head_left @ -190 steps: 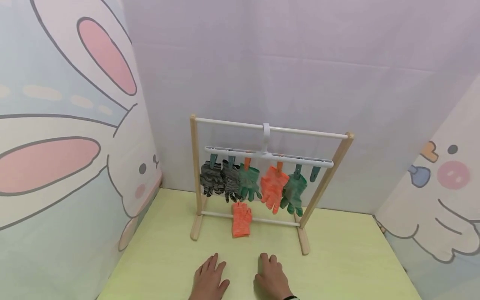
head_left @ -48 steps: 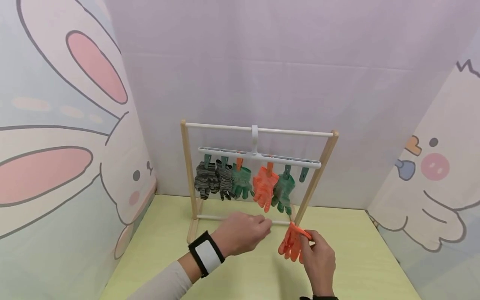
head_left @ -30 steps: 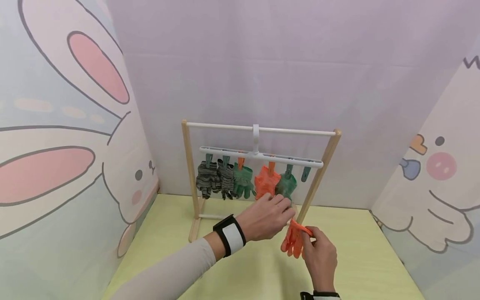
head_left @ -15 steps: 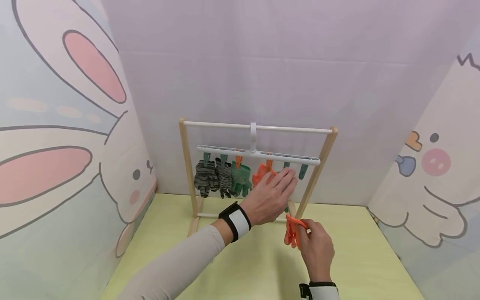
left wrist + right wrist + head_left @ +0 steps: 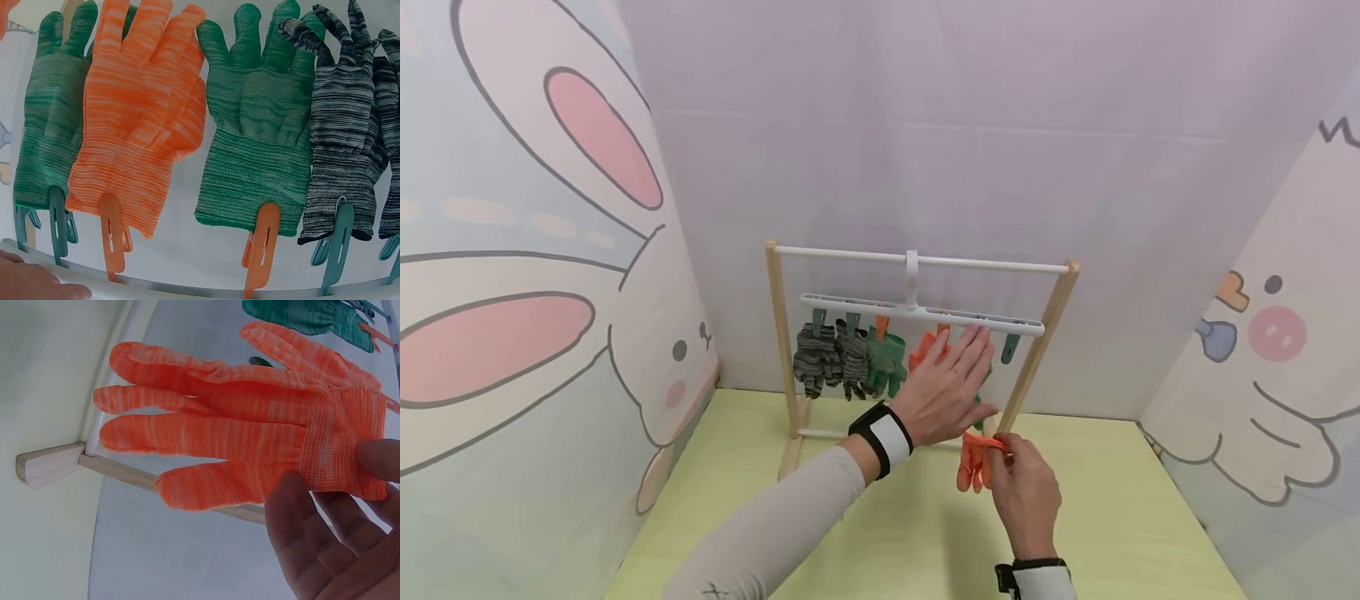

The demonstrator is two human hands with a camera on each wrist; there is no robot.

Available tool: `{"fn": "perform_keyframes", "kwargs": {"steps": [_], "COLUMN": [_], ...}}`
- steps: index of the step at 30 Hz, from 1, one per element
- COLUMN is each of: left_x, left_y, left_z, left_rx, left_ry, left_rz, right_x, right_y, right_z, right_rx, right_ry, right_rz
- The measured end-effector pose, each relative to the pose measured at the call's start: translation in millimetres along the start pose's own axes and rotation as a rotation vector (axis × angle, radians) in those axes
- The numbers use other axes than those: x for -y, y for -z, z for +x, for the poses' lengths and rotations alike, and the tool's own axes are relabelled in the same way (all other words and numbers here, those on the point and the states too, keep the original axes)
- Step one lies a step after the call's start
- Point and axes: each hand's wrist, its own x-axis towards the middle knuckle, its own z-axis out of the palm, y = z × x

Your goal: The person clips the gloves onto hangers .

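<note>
My right hand [image 5: 1028, 496] pinches an orange knitted glove [image 5: 973, 467] by its cuff, below the right end of the hanger. In the right wrist view that glove's fingers [image 5: 206, 434] point left, with the thumb on the cuff. My left hand [image 5: 951, 392] is raised, fingers straight, fingertips right at the white clip hanger [image 5: 850, 305]. It covers much of a hanging orange glove [image 5: 137, 100] and a green glove [image 5: 53, 137] in the head view. A dark green clip [image 5: 1011, 348] at the hanger's right end has nothing in it.
A wooden-legged rack [image 5: 1051, 312] with a white top rail [image 5: 842, 252] carries the hanger on a yellow table [image 5: 1105, 517]. Further left hang a green glove [image 5: 886, 358] and black-and-grey gloves [image 5: 814, 354]. A pale curtain [image 5: 925, 150] stands behind.
The orange glove that lay on the table is now in my right hand, which has shifted slightly left and up. My left hand has risen to the hanger, its fingers straightening.
</note>
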Motion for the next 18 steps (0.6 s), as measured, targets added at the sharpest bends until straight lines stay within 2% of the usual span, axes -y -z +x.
{"fn": "perform_keyframes", "kwargs": {"steps": [6,11,18], "left_x": [0.5,3.4,4.4], "left_y": [2.4,4.5,4.5], "left_z": [7.4,15.3,23.4], "left_rx": [-0.029,-0.011,-0.006], "left_ry": [0.001,-0.011,0.005], "left_rz": [0.006,0.017,0.004], "right_x": [-3,-4,-4], "right_y": [2,5,9], "right_z": [3.9,5.7,7.1], "right_rx": [0.0,-0.001,0.05], "right_ry": [0.031,0.035,0.013], "right_rz": [-0.013,-0.016,-0.021]}}
